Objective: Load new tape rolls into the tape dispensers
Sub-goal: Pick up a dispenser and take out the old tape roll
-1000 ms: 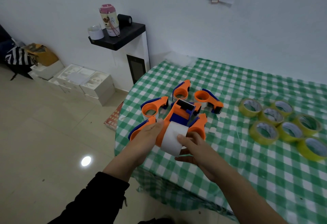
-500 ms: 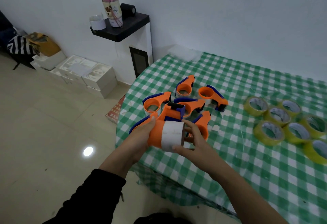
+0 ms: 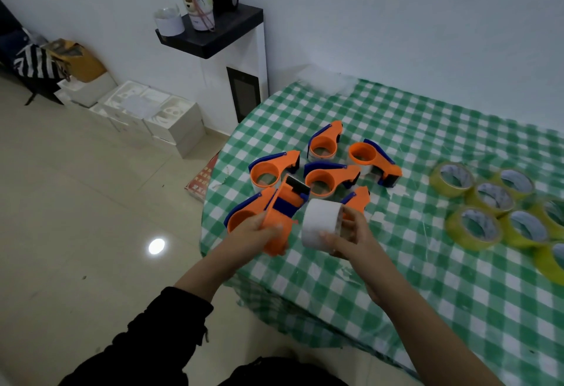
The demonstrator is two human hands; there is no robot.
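Observation:
My left hand [image 3: 254, 231] grips an orange and blue tape dispenser [image 3: 282, 211], held above the near left edge of the table. Just to its right, my right hand [image 3: 348, 237] holds a white tape core [image 3: 320, 222], apart from the dispenser. Several more orange dispensers [image 3: 328, 176] lie in a cluster on the green checked tablecloth [image 3: 396, 263] behind my hands. Several yellow tape rolls [image 3: 474, 227] lie flat at the right.
The table edge [image 3: 213, 202] runs along the left, with tiled floor below. A white cabinet with a black shelf [image 3: 213, 36] bearing a bottle and cups stands against the wall. White boxes [image 3: 152, 114] sit on the floor.
The white core has come out of the dispenser and moved right in my right hand. My left hand keeps hold of the dispenser.

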